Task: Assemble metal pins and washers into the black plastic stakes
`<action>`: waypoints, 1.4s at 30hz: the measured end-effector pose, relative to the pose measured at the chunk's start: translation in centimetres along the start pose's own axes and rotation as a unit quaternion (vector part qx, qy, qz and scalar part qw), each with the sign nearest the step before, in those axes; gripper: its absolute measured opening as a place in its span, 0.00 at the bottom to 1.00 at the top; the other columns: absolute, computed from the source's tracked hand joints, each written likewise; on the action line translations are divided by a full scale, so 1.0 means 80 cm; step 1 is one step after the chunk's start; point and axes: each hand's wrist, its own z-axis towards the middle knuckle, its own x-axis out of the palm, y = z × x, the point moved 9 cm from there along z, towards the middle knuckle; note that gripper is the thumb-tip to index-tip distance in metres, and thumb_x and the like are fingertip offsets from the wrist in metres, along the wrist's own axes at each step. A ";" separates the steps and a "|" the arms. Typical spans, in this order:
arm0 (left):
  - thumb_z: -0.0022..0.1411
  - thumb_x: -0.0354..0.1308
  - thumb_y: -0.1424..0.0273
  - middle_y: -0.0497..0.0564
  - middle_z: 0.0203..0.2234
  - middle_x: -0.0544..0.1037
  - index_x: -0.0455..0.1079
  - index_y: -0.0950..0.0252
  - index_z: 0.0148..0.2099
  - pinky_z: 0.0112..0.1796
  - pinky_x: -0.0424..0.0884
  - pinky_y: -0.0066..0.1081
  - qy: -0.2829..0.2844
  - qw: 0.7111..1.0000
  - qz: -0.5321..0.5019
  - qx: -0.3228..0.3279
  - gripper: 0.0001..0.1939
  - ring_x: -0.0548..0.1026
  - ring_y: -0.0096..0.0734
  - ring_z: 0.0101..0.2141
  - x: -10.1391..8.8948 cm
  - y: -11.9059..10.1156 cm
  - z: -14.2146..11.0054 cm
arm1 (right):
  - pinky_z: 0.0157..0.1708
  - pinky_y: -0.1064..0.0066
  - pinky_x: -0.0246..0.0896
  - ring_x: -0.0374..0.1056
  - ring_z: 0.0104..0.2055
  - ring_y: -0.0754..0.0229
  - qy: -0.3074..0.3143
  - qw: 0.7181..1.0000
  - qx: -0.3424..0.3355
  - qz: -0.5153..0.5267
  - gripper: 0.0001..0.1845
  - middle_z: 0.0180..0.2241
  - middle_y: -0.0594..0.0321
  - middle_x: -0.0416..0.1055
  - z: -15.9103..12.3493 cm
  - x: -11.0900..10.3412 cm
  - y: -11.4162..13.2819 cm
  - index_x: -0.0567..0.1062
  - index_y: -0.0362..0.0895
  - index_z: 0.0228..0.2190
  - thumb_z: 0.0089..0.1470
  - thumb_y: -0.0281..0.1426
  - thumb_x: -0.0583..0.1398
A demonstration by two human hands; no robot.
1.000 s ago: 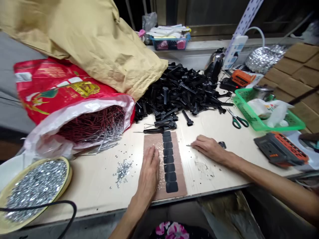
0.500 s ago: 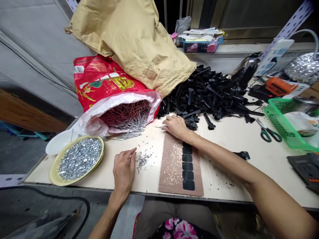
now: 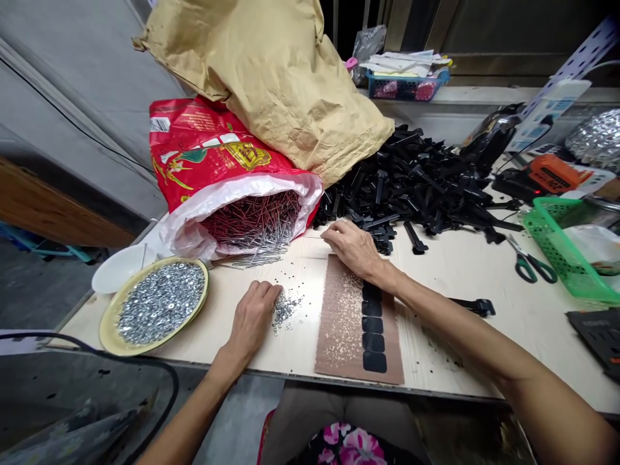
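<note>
My left hand [image 3: 254,316] rests on the table with fingers curled at a small heap of silver washers [image 3: 285,309], fingertips touching them. My right hand [image 3: 352,245] reaches across a brown pad [image 3: 339,323] and pinches a thin metal pin [image 3: 314,237] near the mouth of a red-and-white bag of pins [image 3: 247,223]. A column of black pieces [image 3: 374,336] lies on the pad's right side. A big pile of black plastic parts [image 3: 416,181] sits just beyond my right hand.
A yellow dish of washers [image 3: 155,303] and a white plate [image 3: 116,268] sit at the left. A tan paper sack [image 3: 271,77] leans over the red bag. Scissors [image 3: 530,261], a green basket [image 3: 562,252], an orange tool [image 3: 552,173] and a loose black part [image 3: 472,305] lie to the right.
My left hand left the pad and moved left to the loose washers, curling on them. My right hand swung from the table's right side up to the pins by the bag. The view turned left.
</note>
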 end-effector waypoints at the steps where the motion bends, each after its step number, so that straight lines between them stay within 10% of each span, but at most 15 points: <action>1: 0.65 0.46 0.71 0.55 0.31 0.73 0.72 0.63 0.40 0.38 0.67 0.37 -0.004 1.000 -0.009 -0.004 0.12 0.69 0.40 0.37 -0.002 0.000 0.002 | 0.36 0.72 0.58 0.63 0.42 0.60 -0.012 1.000 -0.007 0.022 0.14 0.42 0.59 0.69 -0.008 -0.011 0.007 0.75 0.45 0.41 0.65 0.31 0.50; 6: 0.59 0.56 0.62 0.51 0.28 0.75 0.71 0.64 0.35 0.34 0.69 0.33 -0.053 0.947 -0.265 -0.172 0.10 0.72 0.34 0.30 -0.011 0.018 0.008 | 0.36 0.71 0.62 0.66 0.39 0.61 -0.018 0.991 -0.050 0.122 0.14 0.39 0.57 0.71 -0.058 -0.033 0.049 0.76 0.41 0.42 0.64 0.31 0.52; 12: 0.47 0.67 0.63 0.49 0.28 0.77 0.72 0.68 0.34 0.34 0.73 0.29 -0.073 0.692 -0.641 -0.323 0.15 0.74 0.27 0.28 0.010 -0.025 0.021 | 0.41 0.72 0.62 0.67 0.41 0.61 -0.014 0.989 -0.027 0.142 0.15 0.39 0.61 0.73 -0.091 -0.031 0.071 0.73 0.47 0.48 0.62 0.28 0.54; 18: 0.43 0.70 0.67 0.48 0.26 0.76 0.72 0.69 0.33 0.32 0.74 0.27 -0.076 0.629 -0.697 -0.336 0.16 0.73 0.23 0.25 0.015 -0.054 0.035 | 0.42 0.73 0.61 0.67 0.42 0.61 -0.029 0.992 0.016 0.125 0.14 0.39 0.62 0.72 -0.097 -0.038 0.053 0.73 0.47 0.47 0.61 0.28 0.55; 29: 0.41 0.71 0.68 0.47 0.26 0.76 0.72 0.70 0.31 0.33 0.74 0.27 -0.080 0.622 -0.701 -0.340 0.16 0.74 0.23 0.26 0.016 -0.058 0.040 | 0.38 0.72 0.58 0.66 0.42 0.61 -0.039 0.997 0.015 0.069 0.12 0.39 0.63 0.73 -0.102 -0.043 0.048 0.74 0.47 0.45 0.61 0.29 0.55; 42: 0.45 0.70 0.66 0.50 0.30 0.79 0.75 0.69 0.40 0.34 0.74 0.26 -0.012 0.683 -0.661 -0.310 0.19 0.76 0.24 0.27 0.029 -0.063 0.046 | 0.30 0.66 0.47 0.60 0.34 0.60 -0.086 0.992 0.028 -0.092 0.10 0.35 0.63 0.72 -0.114 -0.047 0.050 0.72 0.47 0.43 0.63 0.28 0.53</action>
